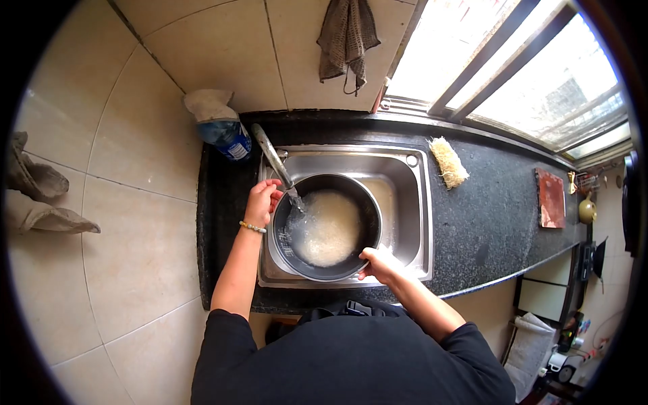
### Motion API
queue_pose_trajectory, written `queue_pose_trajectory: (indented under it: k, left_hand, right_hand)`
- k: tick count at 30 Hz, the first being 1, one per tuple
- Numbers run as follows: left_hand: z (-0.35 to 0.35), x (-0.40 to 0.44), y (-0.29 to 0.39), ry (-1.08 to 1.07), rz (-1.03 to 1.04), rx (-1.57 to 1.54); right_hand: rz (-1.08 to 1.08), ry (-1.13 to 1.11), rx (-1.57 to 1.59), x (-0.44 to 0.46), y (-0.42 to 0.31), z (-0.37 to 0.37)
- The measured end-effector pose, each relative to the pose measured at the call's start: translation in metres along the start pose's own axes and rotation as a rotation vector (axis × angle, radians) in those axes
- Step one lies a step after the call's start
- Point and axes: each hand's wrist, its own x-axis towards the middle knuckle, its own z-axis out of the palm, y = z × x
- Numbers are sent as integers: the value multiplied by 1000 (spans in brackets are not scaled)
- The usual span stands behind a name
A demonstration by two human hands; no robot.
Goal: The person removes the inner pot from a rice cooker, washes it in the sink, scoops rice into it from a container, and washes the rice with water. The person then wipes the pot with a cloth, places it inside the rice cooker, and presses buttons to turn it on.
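Observation:
A dark rice cooker inner pot (291, 248) is over the left part of the steel sink (408, 202). Rice (331, 229) lies inside it under cloudy water. From the tap (273, 155), water runs into the pot near its upper left side. My left hand (262, 204), with a bead bracelet at the wrist, has its fingers curled at the pot's upper left rim, close to the tap's end. On the lower right rim, my right hand (380, 264) grips the pot, thumb on top. The undersides of both grips are hidden.
Right of the sink, a straw-coloured fibre scrubber (448, 163) lies on the black speckled counter (486, 202). A reddish board (551, 198) is farther right. A blue bottle (233, 140) stands left of the tap, against the tiled wall. A cloth (347, 44) hangs above.

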Motion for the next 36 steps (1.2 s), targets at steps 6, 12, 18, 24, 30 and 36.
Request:
queue_pose_trajectory:
  k: [6,12,18,24,30,36]
  left_hand:
    - [-8,13,0,63,-177,-7]
    - [-16,21,-3,17,-213,-8]
    - [-19,36,-6,37,-246,58]
    - [-20,52,-16,-9,-234,20]
    - [-9,49,-13,-22,-189,-9]
    - [-7,46,-10,-22,-165,2]
  right_hand:
    - [-25,-39,-29,5,-5,7]
    - [-29,-28,-30,16,-4,8]
    - [-16,-38,-17,23,-5,8]
    - [-41,-36,3,27,-6,7]
    - [-4,-14,-1,29,-10,6]
    - [-29,-28,-2,32,-8,6]
